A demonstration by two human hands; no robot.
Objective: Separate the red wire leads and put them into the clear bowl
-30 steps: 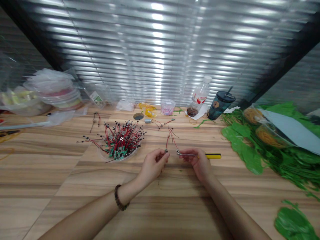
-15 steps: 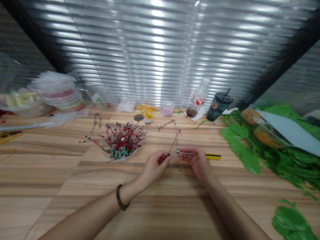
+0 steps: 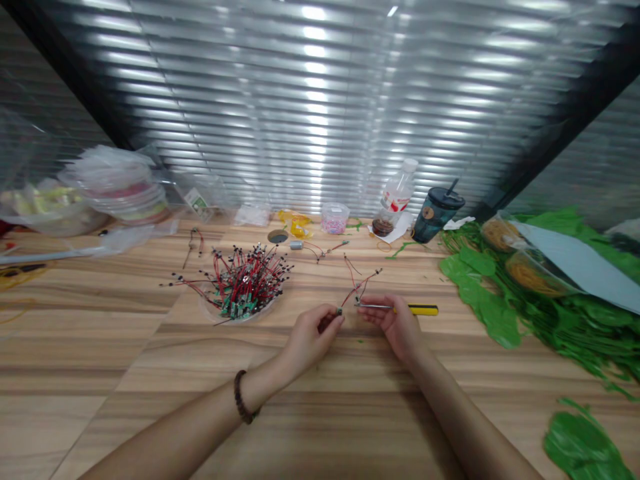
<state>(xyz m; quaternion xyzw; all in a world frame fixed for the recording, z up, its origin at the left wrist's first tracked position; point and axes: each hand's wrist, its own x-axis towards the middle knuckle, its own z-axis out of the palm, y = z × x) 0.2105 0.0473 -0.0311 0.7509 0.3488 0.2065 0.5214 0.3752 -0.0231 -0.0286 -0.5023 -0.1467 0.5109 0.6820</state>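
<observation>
My left hand (image 3: 316,331) pinches a small dark part at the end of thin red and black wires (image 3: 357,289). The wires spread upward on the table between my hands. In my right hand (image 3: 393,321) is a screwdriver (image 3: 423,310) with a yellow and black handle, its metal shaft pointing left. Beside the screwdriver's tip, a small component on the wires sits at my right fingertips; whether the fingers grip it too I cannot tell. Left of my hands stands a clear bowl (image 3: 273,308) heaped with red-wired parts and green circuit boards (image 3: 243,305).
A small cylindrical motor (image 3: 297,245) with wires lies behind my hands. Farther back are a small clear tub (image 3: 335,219), a bottle (image 3: 396,199) and a dark tumbler (image 3: 437,213). Green plastic leaves (image 3: 500,313) cover the right side. Stacked plastic containers (image 3: 123,193) stand at back left.
The wires between my hands have swung and spread to the right. The component at the screwdriver's tip has turned. Both hands stay almost in place.
</observation>
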